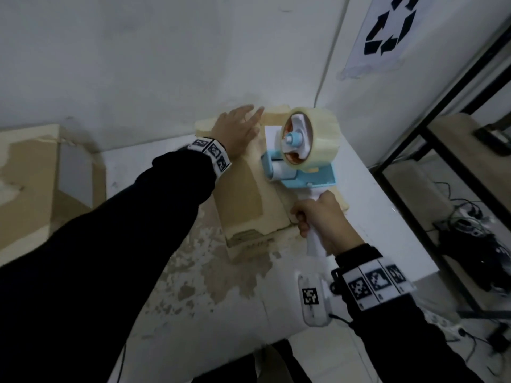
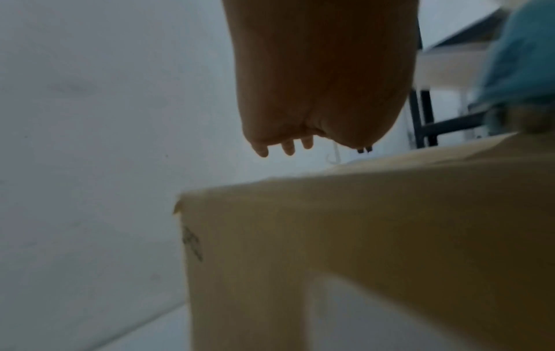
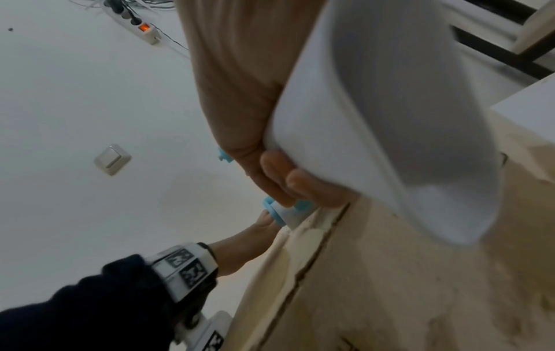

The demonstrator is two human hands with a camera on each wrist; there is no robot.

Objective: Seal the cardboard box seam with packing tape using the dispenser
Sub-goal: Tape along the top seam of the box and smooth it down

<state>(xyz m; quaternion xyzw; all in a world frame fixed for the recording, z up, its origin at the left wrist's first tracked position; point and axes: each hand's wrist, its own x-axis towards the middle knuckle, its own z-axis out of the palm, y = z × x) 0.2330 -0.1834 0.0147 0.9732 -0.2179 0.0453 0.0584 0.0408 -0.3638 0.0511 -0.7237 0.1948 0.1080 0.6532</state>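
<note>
A worn cardboard box (image 1: 249,200) stands on the white table (image 1: 367,225) against the wall. My left hand (image 1: 237,131) lies flat on the box's far top, fingers straight. In the left wrist view the left hand (image 2: 315,95) hovers over the box's top (image 2: 360,225). My right hand (image 1: 323,222) grips the white handle (image 1: 315,241) of the blue tape dispenser (image 1: 301,164), which carries a roll of clear tape (image 1: 312,136) over the box's top. In the right wrist view my right-hand fingers (image 3: 297,182) wrap the handle (image 3: 390,118) beside the box's seam (image 3: 312,261).
A second cardboard box (image 1: 41,189) sits at the left of the table. A black metal shelf frame (image 1: 442,134) with cables (image 1: 475,239) stands at the right. The tabletop's paint is chipped in front of the box. A power strip (image 3: 135,23) shows in the right wrist view.
</note>
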